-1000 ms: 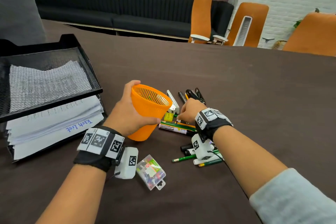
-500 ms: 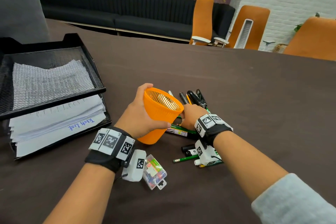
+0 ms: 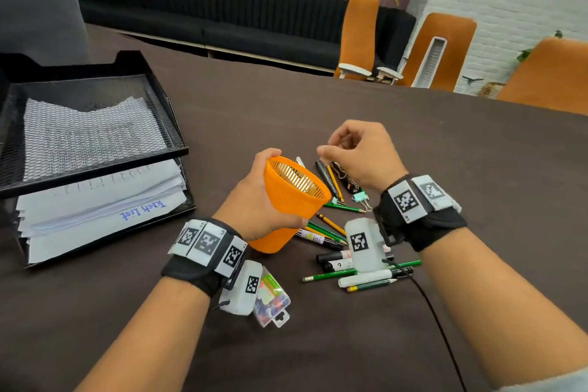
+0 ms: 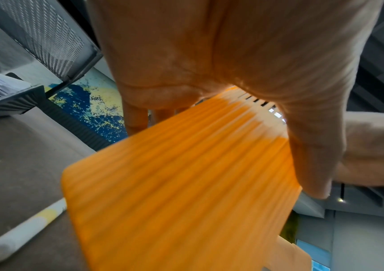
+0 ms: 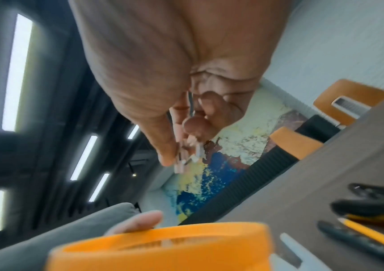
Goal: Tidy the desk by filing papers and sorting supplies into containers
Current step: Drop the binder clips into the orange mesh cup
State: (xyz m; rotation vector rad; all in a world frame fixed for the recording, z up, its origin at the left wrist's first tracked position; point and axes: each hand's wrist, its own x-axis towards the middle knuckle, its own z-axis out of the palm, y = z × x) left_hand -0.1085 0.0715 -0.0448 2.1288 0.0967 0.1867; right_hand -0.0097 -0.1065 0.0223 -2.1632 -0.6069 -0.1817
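Left hand (image 3: pixel 254 200) is wrapped around the orange slotted cup (image 3: pixel 291 204), thumb on the near wall, fingers round the far side up at the rim. Cup is tilted, mouth facing right and up, base low near the table (image 3: pixel 445 169); can't tell if the base touches. In the left wrist view the same cup (image 4: pixel 186 174) fills the frame under the palm (image 4: pixel 209 55), thumb laid down its ribbed wall.

Right hand (image 3: pixel 359 153) hovers just above and right of the cup mouth, clear of the rim. Fingers are curled, thumb and forefinger pinched narrow. The right wrist view shows small pale clips (image 5: pixel 186 157) with thin metal parts held between the fingertips (image 5: pixel 167 157); blurred, exact type not readable. Cup rim (image 5: pixel 163 245) sits directly below them, with a gap.

Loose supplies lie on the table right of the cup: pencils (image 3: pixel 337 226), markers (image 3: pixel 337 261), a mint binder clip (image 3: pixel 361 196), black pens (image 3: pixel 324 173). A clear pin box (image 3: pixel 272 299) lies near the left wrist. The black mesh paper tray (image 3: pixel 95 149) stands well left, holding stacked sheets, one marked "Task List" (image 3: pixel 143 210).
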